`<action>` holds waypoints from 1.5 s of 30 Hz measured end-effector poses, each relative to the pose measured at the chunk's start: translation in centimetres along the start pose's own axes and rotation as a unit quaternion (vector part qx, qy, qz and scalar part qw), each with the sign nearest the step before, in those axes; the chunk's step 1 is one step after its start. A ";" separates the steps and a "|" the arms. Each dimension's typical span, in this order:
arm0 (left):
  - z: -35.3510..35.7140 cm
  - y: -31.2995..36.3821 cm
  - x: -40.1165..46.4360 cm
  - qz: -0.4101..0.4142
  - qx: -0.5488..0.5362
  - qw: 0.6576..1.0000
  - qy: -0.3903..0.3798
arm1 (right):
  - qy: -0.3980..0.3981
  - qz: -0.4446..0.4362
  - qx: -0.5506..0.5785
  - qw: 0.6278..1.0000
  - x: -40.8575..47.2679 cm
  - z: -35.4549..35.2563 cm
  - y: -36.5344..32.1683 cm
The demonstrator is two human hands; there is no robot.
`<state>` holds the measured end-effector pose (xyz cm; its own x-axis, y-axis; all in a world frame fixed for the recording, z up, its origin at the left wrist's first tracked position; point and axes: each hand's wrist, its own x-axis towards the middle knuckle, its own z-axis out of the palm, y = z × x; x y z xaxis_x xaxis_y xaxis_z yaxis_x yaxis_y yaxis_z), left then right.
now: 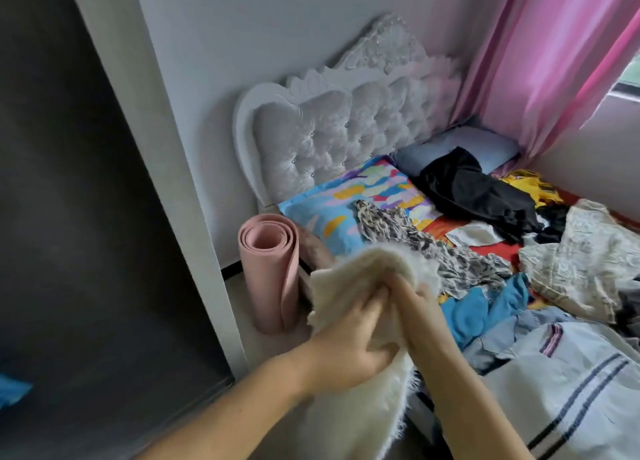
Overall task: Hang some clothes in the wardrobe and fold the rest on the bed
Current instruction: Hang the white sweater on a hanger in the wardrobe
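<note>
A fluffy cream garment [349, 272] hangs bunched in front of me, above the floor beside the bed. My left hand [353, 338] grips its front, fingers curled into the fabric. My right hand [415, 303] holds it just to the right, with the fingertips buried in the fuzz. On the bed [446, 224] lies a heap of clothes: a leopard-print piece [398, 231], a black garment [478, 189], a blue one [485, 307], a pale patterned one [588, 258] and a white striped one [571, 390]. The dark wardrobe front [86, 217] fills the left.
A rolled pink mat [270, 272] stands on the floor between the wardrobe's white frame [166, 168] and the bed. A white tufted headboard [339, 137] is at the back, two pillows [360, 196] below it, and pink curtains [554, 61] at the right.
</note>
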<state>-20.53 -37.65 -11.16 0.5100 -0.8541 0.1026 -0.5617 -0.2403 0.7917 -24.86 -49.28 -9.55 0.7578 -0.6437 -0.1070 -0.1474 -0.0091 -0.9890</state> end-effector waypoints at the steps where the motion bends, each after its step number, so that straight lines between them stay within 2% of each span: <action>1: -1.0 0.0 -1.1 0.023 -0.021 0.999 0.023 | -0.010 0.001 0.015 1.000 -0.5 0.2 -0.5; 3: -3.2 -0.3 -3.2 0.033 -0.070 0.991 0.111 | -0.033 -0.015 0.029 0.999 -1.3 0.5 -1.0; 5: -5.4 -1.3 -5.0 -0.005 -0.105 0.968 0.229 | -0.067 -0.034 0.059 0.995 -2.2 1.0 -1.4; 7: -7.3 -2.6 -6.6 -0.038 -0.099 0.949 0.296 | -0.121 -0.040 0.101 0.987 -3.3 1.7 -2.1; 8: -8.2 -3.1 -7.6 -0.047 -0.073 0.954 0.288 | -0.151 -0.049 0.116 0.980 -3.9 2.4 -2.6; 10: -9.7 -4.2 -9.2 -0.046 -0.033 0.980 0.191 | -0.194 -0.078 0.114 0.971 -5.2 4.0 -3.5; 12: -11.5 -4.8 -11.6 -0.039 -0.050 0.993 0.095 | -0.217 -0.104 0.089 0.967 -7.1 6.7 -4.2; 13: -12.7 -4.9 -12.9 -0.041 -0.069 0.994 0.079 | -0.229 -0.106 0.084 0.964 -8.0 8.1 -4.5; 14: -14.1 -5.1 -14.1 -0.041 -0.093 0.991 0.086 | -0.239 -0.105 0.077 0.962 -8.8 9.3 -4.7; 16: -17.3 -5.8 -16.4 -0.043 -0.170 0.972 0.156 | -0.246 -0.102 0.058 0.962 -10.6 11.7 -5.1; 19: -21.1 -6.1 -18.9 -0.051 -0.333 0.917 0.212 | -0.237 -0.098 0.010 0.967 -12.7 13.9 -4.6; 21: -22.6 -5.7 -19.9 -0.037 -0.390 0.899 0.194 | -0.207 -0.102 -0.050 0.972 -14.2 15.5 -4.1; 24: -24.4 -4.6 -20.9 -0.026 -0.424 0.896 0.130 | -0.167 -0.207 -0.173 0.948 -16.2 18.3 -4.5; 25: -24.5 -4.2 -21.2 -0.017 -0.411 0.906 0.102 | -0.179 -0.234 -0.208 0.933 -16.6 19.4 -5.0; 27: -24.2 -3.8 -21.9 0.005 -0.344 0.937 0.061 | -0.218 -0.228 -0.269 0.910 -17.1 21.9 -5.6; 30: -24.5 -4.7 -23.3 0.025 -0.254 0.964 0.072 | -0.214 -0.213 -0.267 0.915 -17.4 25.2 -5.2; 34: -26.7 -7.0 -25.6 0.001 -0.236 0.956 0.175 | -0.189 -0.237 -0.166 0.939 -17.0 28.2 -5.4; 39: -26.2 -9.7 -28.2 -0.075 -0.056 0.971 0.222 | -0.149 -0.266 -0.087 0.948 -15.0 31.4 -7.1; 43: -26.7 -11.2 -28.4 -0.114 0.090 0.944 0.295 | -0.203 -0.265 -0.045 0.942 -14.5 34.3 -7.2; 45: -27.7 -11.8 -28.0 -0.190 0.111 0.937 0.271 | -0.238 -0.261 -0.034 0.935 -14.7 35.5 -7.1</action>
<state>-10.10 1.84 -6.71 0.9226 -0.3423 0.1778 -0.3641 -0.6209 0.6942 -12.36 -12.61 -4.53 0.9324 -0.1249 0.3390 0.2932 -0.2868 -0.9120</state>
